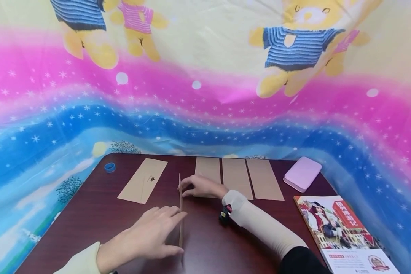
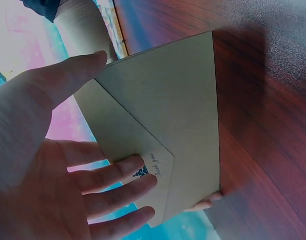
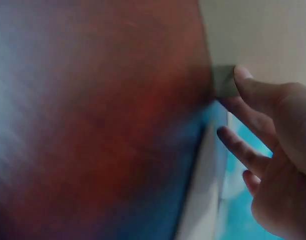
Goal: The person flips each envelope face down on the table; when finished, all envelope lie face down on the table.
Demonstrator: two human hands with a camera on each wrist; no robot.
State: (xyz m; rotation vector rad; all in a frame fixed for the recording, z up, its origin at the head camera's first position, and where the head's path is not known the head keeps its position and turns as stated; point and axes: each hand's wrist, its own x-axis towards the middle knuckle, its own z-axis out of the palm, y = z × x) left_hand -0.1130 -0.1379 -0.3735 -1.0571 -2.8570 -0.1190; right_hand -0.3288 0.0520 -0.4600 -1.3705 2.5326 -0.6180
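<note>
A tan kraft-paper envelope [image 2: 192, 115] stands on its edge between my hands, nearly edge-on in the head view. Its flap side, printed with small dark lettering and a motif, faces my left palm. My left hand [image 1: 147, 234] touches the near part with fairly straight, spread fingers [image 2: 120, 190] and the thumb at an edge. At the far end, my right hand [image 1: 200, 185] pinches a corner of the envelope [image 3: 262, 40] between thumb and forefinger. The other right fingers stay apart from the paper.
Another envelope [image 1: 143, 180] lies flap-up at the left, near a blue tape roll [image 1: 110, 167]. Three plain envelopes [image 1: 238, 179] lie in a row at the back. A pink case [image 1: 303, 173] and an illustrated book [image 1: 339, 228] occupy the right side of the dark table [image 1: 89, 217].
</note>
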